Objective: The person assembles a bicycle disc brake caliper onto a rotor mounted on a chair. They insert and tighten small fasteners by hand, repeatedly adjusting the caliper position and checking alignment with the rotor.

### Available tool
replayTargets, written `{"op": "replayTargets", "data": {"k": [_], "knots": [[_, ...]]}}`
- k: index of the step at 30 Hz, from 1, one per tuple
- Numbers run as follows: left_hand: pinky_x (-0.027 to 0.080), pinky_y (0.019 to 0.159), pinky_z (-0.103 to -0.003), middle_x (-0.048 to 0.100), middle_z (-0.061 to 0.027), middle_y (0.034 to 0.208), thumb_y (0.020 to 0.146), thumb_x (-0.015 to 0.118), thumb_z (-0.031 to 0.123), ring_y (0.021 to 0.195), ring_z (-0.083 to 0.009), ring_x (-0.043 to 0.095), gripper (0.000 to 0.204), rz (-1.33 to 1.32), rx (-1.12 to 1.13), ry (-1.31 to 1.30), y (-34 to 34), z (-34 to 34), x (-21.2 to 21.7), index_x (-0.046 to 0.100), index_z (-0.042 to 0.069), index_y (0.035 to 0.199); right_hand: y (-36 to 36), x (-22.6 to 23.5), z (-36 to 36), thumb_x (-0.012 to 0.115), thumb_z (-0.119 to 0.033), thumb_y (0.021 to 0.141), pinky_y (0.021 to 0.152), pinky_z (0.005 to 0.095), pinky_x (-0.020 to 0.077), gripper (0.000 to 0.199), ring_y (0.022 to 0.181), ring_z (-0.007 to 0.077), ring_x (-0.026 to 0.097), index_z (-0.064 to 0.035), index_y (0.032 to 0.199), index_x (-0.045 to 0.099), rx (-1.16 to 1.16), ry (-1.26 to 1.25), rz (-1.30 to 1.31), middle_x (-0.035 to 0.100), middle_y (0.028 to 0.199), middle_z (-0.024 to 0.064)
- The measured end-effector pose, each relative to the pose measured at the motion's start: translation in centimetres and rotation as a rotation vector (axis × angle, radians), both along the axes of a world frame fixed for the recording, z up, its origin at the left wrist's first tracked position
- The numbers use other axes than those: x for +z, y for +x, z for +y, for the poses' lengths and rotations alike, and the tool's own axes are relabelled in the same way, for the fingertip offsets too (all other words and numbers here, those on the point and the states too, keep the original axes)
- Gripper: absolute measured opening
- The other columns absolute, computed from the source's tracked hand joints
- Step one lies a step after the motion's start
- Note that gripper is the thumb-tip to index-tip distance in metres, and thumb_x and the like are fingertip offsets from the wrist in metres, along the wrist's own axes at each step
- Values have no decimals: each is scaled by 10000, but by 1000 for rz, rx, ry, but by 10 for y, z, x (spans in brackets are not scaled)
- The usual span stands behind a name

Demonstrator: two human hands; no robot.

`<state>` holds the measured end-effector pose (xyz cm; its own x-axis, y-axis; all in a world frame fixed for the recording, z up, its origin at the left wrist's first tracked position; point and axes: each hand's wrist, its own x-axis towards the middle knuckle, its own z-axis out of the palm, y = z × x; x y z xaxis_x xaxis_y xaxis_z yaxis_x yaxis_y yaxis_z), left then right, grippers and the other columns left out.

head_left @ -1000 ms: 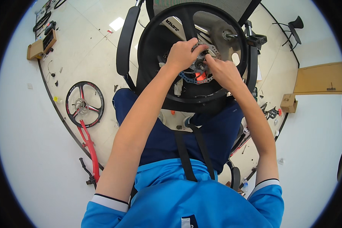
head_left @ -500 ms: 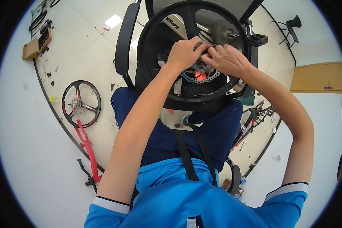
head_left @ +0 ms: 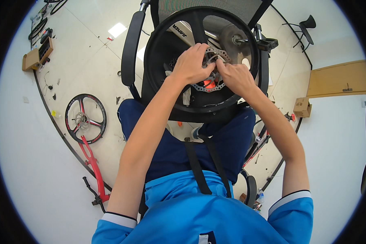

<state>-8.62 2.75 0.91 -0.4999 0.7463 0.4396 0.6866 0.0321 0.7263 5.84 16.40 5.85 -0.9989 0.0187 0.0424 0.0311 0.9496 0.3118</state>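
Black spoked wheel (head_left: 197, 29) lies flat across the office chair (head_left: 130, 53) in front of the person; perforated disc (head_left: 218, 86) at its centre. Left hand (head_left: 190, 64) bent over the disc's near-left part, thumb toward the hub; right hand (head_left: 236, 77) opposite, fingers curled inward, tips close to the left thumb. Whether either set of fingers is clamped on a small part: cannot tell. Step in hand, my judgement: two-handed finger work at the hub. Next move probably calls for steady, matched fingertip control.
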Motion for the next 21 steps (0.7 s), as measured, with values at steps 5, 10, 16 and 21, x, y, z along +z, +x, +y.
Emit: {"op": "replayTargets", "data": {"k": [5, 10, 16, 21], "knots": [[515, 816, -456, 646, -166, 982, 860, 732, 388, 955, -355, 643, 525, -94, -71, -242, -5, 1, 17, 570, 18, 1196, 2, -9, -6, 549, -129, 934, 509, 452, 515, 140, 573, 342, 684, -34, 1028, 506, -59, -168, 152, 660, 619, 146], [502, 781, -434, 634, -163, 915, 848, 765, 374, 887, -365, 627, 468, -90, -15, -168, -2, 2, 13, 568, 27, 1091, 3, -11, -9, 573, -167, 956, 532, 488, 504, 211, 626, 387, 680, -39, 1079, 458, -132, -307, 202, 673, 673, 159], [495, 741, -422, 623, -166, 877, 849, 769, 354, 835, -372, 614, 426, -42, 34, -101, 4, 2, 9, 550, 22, 1002, 12, -1, -17, 667, -122, 898, 673, 490, 520, 284, 851, 408, 670, -33, 1077, 465, -50, -633, 373, 676, 947, 194], [499, 745, -421, 630, -167, 891, 854, 761, 373, 840, -370, 619, 436, -44, 34, -112, 3, 1, 8, 548, 23, 1002, 19, -3, -15, 676, -39, 882, 709, 460, 496, 228, 852, 409, 635, -18, 1022, 497, -22, -804, 380, 619, 896, 189]]}}
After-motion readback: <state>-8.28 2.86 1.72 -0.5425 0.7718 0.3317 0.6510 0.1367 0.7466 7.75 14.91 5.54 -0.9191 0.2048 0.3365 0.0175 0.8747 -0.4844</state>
